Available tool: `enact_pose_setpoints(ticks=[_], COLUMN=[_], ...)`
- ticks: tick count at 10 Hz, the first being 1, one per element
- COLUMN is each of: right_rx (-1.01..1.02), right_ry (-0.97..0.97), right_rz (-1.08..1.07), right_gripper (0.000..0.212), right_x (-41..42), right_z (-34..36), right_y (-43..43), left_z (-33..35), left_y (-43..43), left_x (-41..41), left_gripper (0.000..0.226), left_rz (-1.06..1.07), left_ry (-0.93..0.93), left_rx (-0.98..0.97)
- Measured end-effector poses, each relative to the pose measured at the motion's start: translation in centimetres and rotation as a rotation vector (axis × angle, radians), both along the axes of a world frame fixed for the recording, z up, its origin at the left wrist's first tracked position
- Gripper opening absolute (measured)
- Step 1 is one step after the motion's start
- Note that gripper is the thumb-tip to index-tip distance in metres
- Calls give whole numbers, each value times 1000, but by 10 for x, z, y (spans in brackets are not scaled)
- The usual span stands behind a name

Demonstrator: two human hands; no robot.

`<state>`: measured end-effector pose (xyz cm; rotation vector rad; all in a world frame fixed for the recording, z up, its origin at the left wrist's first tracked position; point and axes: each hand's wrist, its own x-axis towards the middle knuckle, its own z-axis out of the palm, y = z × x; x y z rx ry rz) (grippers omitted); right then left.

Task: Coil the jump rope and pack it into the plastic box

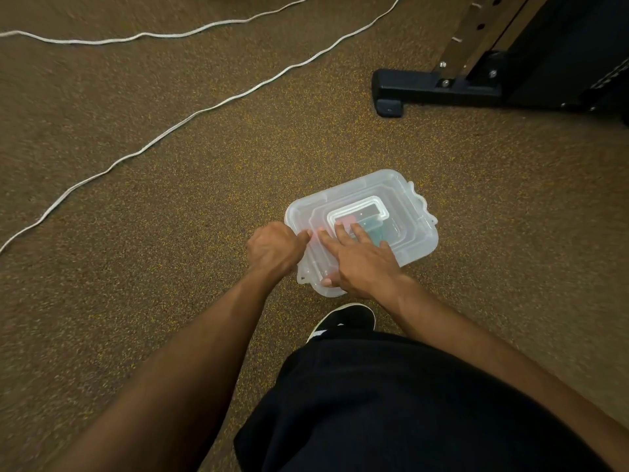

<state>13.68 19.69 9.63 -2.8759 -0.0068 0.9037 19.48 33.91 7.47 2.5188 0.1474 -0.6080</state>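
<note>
A clear plastic box [391, 195] with its lid on sits on the speckled brown floor in front of me. My left hand [274, 248] is curled at the box's left edge, fingers closed on the rim. Across the lid lies my right hand [360, 264], fingers spread flat and thumb hooked under the near corner. Pink and teal shapes show faintly through the lid. The white jump rope [190, 117] lies uncoiled on the floor at the upper left, in two long strands apart from the box.
A black foot of a gym machine [432, 88] with a metal upright stands at the upper right. My black shoe [343, 320] and dark shorts [408, 403] are just below the box. Open floor spreads to the left and right.
</note>
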Motion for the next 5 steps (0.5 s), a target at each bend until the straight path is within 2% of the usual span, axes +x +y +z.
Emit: enact_pose_setpoints(ticks=[1, 3, 4, 5], right_rx=[0, 54, 160, 313], right_ry=[-8, -6, -29, -118], right_rz=[7, 8, -46, -185], right_gripper=[94, 93, 81, 61], right_x=[-1, -3, -3, -9], right_z=[-2, -4, 4, 18], right_y=[-1, -6, -15, -29], left_z=[-2, 5, 5, 12], left_y=[-6, -2, 5, 7], left_x=[2, -2, -2, 0], left_gripper=[42, 44, 71, 87], left_rz=[20, -36, -60, -110], left_ry=[-31, -21, 10, -30], left_rx=[6, 47, 140, 246])
